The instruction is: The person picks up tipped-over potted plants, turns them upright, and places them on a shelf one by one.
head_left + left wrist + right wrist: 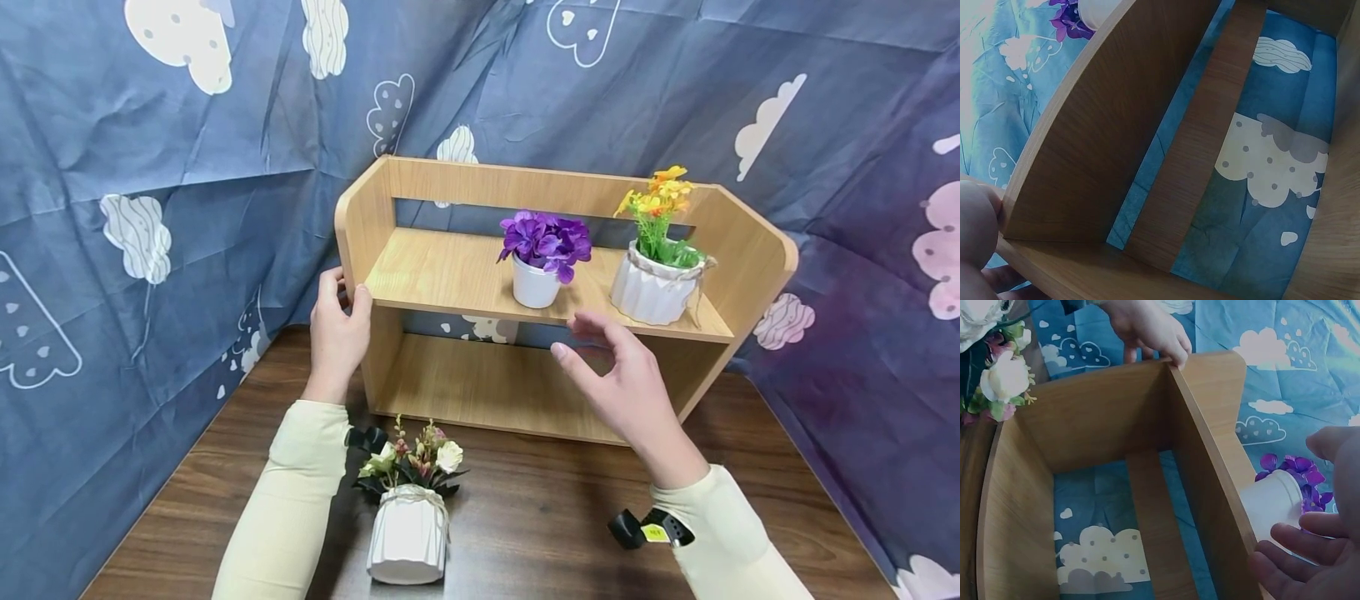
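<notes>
A two-tier wooden shelf (450, 265) stands upright on the dark table. My left hand (339, 337) grips its left side panel, thumb at the front edge and fingers around the outer face. On the upper board, a white pot of purple flowers (536, 283) sits mid-right, and a ribbed white pot with yellow-orange flowers (651, 287) stands at the right end. My right hand (626, 379) hovers before the upper board's front edge, fingers spread and holding nothing. In the right wrist view, its fingers are close to the purple-flower pot (1272, 503); contact is unclear.
Between my forearms and the shelf, a white ribbed pot with pale and pink flowers (408, 533) lies tilted or stands on the dark wooden table (540, 517), beside my left sleeve. Blue cloud-printed cloth (225, 250) hangs behind and along both sides.
</notes>
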